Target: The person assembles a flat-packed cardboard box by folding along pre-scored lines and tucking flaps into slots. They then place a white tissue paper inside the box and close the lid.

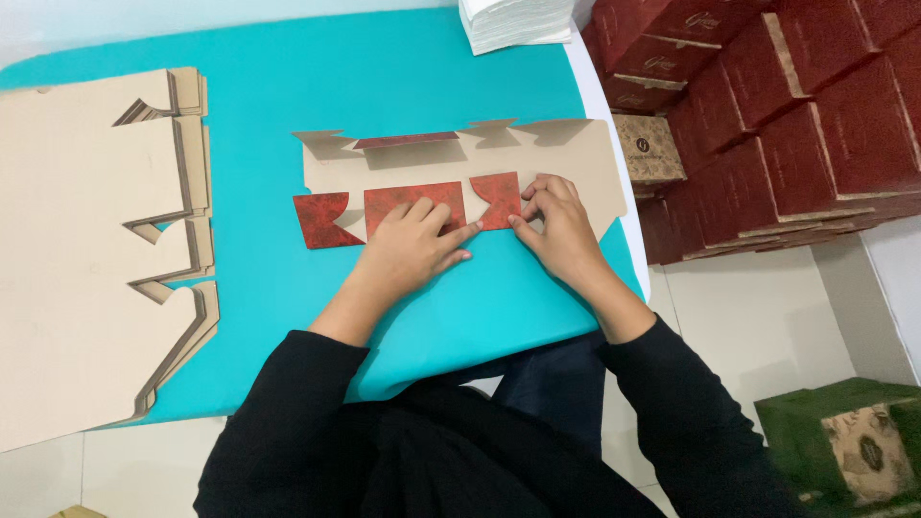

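Cardboard, tan on its inner face and dark red on the printed side, makes up the flat box blank (576,158) that lies across the far right part of the teal desk (288,96), its near flaps folded up toward the person so their red faces show. To crease these flaps well, I judge the fingertips should press right along the fold line and slide outward, keeping the panel flat so the crease runs straight and the flap edges stay level with each other. The left hand (413,245) lies palm down with fingers spread flat over the middle red flap (413,197), gripping nothing, its forefinger stretched toward the right-hand flap. The right hand (556,225) is bent at the knuckles, its fingertips pinching and pressing the edge of the right red flap (496,197) against the tan panel. Both wrists angle inward from black sleeves, so the hands nearly meet at the fold. A third red flap (321,219) lies untouched to the left. Farther left sits a stack of tan blanks (86,269); a white paper pile (513,21) rests at the far edge, and finished dark red boxes (806,115) are piled beside the desk, with a green box (844,441) on the floor.
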